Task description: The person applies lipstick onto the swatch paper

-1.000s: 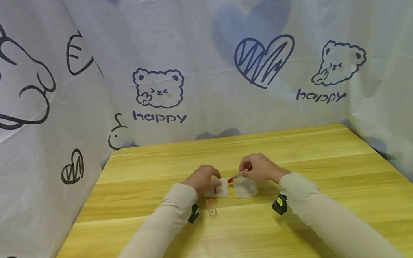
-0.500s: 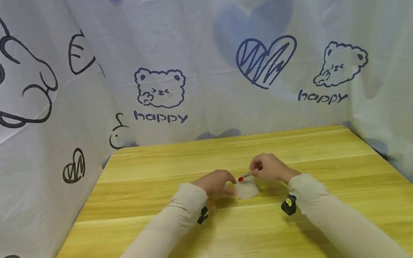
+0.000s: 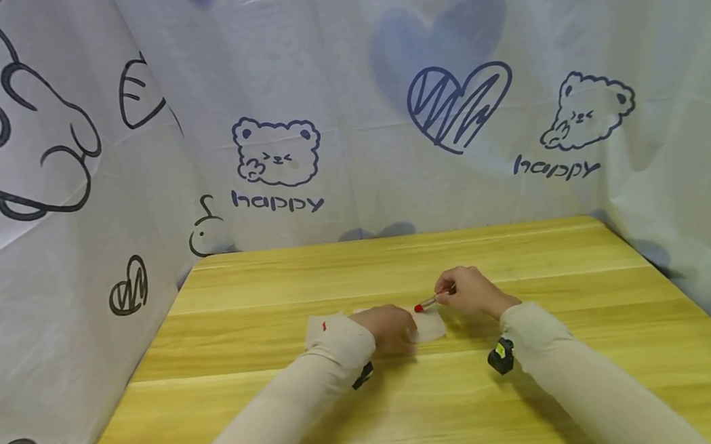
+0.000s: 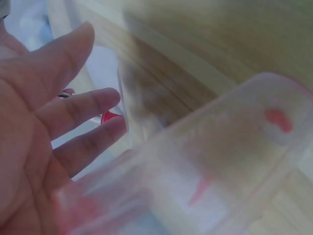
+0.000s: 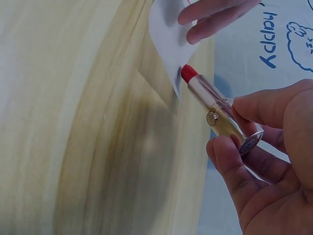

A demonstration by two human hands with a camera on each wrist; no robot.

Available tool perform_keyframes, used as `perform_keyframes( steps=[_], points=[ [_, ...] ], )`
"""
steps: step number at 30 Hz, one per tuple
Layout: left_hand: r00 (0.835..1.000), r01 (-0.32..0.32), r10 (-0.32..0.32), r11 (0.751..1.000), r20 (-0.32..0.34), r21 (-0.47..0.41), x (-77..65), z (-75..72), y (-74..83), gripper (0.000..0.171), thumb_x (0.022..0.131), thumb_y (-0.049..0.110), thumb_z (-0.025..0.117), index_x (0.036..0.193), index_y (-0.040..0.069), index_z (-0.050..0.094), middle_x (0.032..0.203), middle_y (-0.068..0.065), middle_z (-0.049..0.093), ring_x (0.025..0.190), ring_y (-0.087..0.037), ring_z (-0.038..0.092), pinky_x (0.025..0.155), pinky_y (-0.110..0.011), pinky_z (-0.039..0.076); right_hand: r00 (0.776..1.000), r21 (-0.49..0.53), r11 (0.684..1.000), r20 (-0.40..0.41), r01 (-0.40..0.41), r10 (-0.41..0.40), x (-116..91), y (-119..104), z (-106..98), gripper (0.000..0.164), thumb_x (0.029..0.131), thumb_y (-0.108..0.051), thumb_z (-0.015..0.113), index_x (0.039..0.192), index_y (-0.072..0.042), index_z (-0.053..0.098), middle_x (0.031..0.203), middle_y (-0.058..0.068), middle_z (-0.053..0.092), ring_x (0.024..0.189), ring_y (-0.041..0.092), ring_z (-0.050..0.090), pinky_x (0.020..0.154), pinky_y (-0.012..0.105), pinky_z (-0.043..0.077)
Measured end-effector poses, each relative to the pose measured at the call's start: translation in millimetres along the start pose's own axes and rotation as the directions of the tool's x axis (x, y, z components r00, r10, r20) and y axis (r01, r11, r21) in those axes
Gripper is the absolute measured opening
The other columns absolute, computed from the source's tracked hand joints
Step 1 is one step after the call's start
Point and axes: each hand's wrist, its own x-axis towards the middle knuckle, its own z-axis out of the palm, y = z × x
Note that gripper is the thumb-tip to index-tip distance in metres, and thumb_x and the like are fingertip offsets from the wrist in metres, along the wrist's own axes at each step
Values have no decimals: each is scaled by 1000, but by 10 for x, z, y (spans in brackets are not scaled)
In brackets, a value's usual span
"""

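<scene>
My right hand (image 3: 471, 293) pinches a lipstick (image 5: 215, 105) with a gold and silver tube, its red tip pointing left toward a small white paper (image 3: 431, 330). In the right wrist view the tip sits at the paper's edge; I cannot tell if they touch. My left hand (image 3: 392, 327) reaches over that paper's left side, thumb and fingers apart. A translucent pinkish cap-like piece (image 4: 234, 152) with red smears fills the near part of the left wrist view. In the head view the left arm hides it. Left of this hand, another white paper (image 3: 314, 328) carries a red stroke.
The wood-grain table (image 3: 261, 275) extends around both hands. White curtains (image 3: 355, 208) with drawn bears and hearts hang behind and at the sides. A black wrist camera (image 3: 501, 356) is strapped under the right wrist.
My left hand has moved right from the red-marked paper to the other sheet, and the marked paper now shows farther left. The right hand has shifted slightly right, still holding the lipstick.
</scene>
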Motion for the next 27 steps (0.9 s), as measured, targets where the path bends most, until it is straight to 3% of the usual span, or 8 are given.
perform_keyframes(
  steps=[13, 27],
  points=[
    [999, 33, -34, 998, 35, 52, 45, 41, 25, 40, 88, 44, 70, 120, 21, 67, 121, 9, 62, 110, -10, 58, 93, -26, 46, 1000, -28, 1000, -16, 7, -8, -13, 11, 27, 5, 89, -9, 68, 85, -10, 69, 80, -4, 66, 70, 10, 58, 64, 31, 50],
    [998, 39, -41, 998, 55, 42, 74, 48, 23, 38, 88, 44, 69, 118, 21, 65, 114, 9, 63, 107, -10, 58, 90, -27, 47, 1000, -48, 999, -17, -3, 3, -27, -13, 18, 5, 89, -9, 68, 84, -10, 70, 79, -3, 66, 69, 11, 58, 63, 31, 50]
  ],
)
